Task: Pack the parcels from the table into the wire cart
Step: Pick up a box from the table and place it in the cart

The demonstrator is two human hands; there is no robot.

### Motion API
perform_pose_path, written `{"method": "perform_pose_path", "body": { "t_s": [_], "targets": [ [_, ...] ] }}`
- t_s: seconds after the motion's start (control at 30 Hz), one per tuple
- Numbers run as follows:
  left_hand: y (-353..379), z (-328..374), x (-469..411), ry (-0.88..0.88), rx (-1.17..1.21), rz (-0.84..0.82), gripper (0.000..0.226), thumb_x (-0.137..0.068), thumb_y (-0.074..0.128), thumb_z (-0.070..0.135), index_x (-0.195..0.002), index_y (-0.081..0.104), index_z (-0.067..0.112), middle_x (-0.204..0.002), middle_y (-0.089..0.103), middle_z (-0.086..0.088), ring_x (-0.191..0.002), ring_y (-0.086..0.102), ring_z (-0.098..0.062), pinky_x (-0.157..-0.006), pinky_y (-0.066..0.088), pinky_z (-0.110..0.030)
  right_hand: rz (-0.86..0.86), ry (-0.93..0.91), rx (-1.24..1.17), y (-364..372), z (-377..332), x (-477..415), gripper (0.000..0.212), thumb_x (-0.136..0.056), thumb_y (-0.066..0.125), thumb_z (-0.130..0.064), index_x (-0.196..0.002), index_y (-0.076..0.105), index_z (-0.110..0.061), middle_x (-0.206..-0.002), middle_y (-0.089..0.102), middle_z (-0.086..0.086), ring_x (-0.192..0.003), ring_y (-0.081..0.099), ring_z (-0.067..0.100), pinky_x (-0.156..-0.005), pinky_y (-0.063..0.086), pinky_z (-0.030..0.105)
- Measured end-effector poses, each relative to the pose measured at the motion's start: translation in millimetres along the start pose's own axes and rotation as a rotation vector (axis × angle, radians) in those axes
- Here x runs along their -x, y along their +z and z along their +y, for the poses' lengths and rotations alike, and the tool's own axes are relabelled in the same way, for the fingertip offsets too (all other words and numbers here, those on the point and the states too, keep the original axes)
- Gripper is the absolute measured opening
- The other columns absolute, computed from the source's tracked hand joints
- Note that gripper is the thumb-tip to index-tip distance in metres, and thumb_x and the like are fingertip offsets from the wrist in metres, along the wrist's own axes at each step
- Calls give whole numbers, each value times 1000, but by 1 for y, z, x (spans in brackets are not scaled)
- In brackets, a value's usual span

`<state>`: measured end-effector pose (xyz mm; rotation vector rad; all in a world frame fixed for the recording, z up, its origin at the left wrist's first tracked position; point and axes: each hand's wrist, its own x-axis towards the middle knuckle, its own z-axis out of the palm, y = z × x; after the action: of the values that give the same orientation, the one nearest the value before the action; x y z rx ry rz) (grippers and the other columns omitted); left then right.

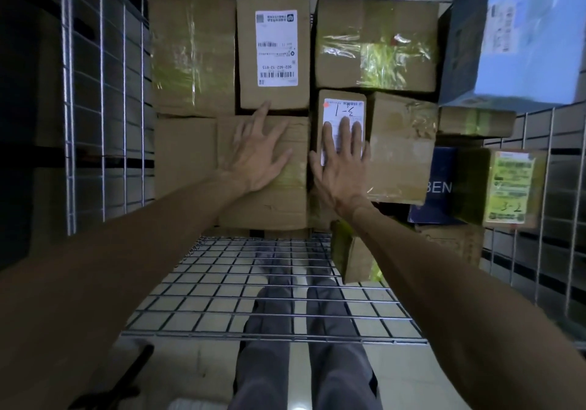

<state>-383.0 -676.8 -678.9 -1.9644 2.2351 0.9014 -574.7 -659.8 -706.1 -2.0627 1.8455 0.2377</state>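
Your left hand (pixel 257 159) and right hand (pixel 341 156) lie flat and released on cardboard parcels (pixel 263 172) packed edge to edge in the wire cart (pixel 104 92), likely pressing them level.

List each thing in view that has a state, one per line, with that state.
Left hand: open, flat on a brown box.
Right hand: open, flat on the 3-1 parcel.
Cart: partly packed.
Blue box: tilted, top right.
3-2 parcel: on its side.
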Motion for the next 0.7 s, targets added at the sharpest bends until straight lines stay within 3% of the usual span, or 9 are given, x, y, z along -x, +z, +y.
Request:
{"method": "perform_pose_path", "body": {
  "t_s": [0.1, 0.23, 0.7],
  "targets": [
    [6, -5, -2, 31, -57, 5, 62, -98, 47, 48, -153, 32, 23, -164, 1, -17, -149, 13, -35, -121, 7, -53, 23, -11, -1, 12, 4, 1, 67, -100, 13, -51, -158, 10, -18, -165, 3, 16, -152, 0, 36, -121, 8, 54],
    [8, -9, -2, 58, -93, 15, 62, -99, 46, 47, -153, 32, 22, -164, 3, -18, -149, 14, -35, -120, 9, -57, 43, -23, 51, 25, 0, 1, 65, -102, 14, -48, -159, 10, -17, -164, 3, 19, -151, 1, 38, -121, 6, 56],
    [13, -19, -4, 98, -124, 24, 62, -101, 41, 48, -155, 26, 24, -164, 0, -18, -151, 10, -33, -121, 5, -56, 9, -60, 119, 49, 5, -7, 64, -102, 5, -47, -156, -6, -15, -163, -5, 22, -150, -6, 39, -122, -5, 52]
  ]
}}
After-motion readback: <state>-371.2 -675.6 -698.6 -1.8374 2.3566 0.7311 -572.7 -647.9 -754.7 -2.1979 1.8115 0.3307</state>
